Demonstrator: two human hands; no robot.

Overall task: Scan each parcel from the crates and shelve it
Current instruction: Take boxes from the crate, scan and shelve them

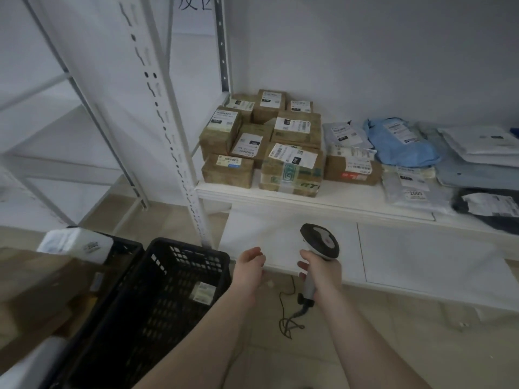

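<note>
Between parcels: right hand (323, 272) gripping grey-and-black handheld barcode scanner (320, 242), left hand (250, 265) empty, fingers relaxed; next, reach left into black plastic lattice crate (157, 299) for labelled parcel (202, 293).

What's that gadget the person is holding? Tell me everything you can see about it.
It is a handheld barcode scanner, apparently plastic: a dark rounded head with a pale grey top panel and a small reddish mark, on a light grey handle. The right hand is curled round the handle, holding it roughly upright with the head tipped toward the shelf. A dark cable leaves the handle's base and trails in loops across the floor. The left hand is close beside it but not touching.
</note>
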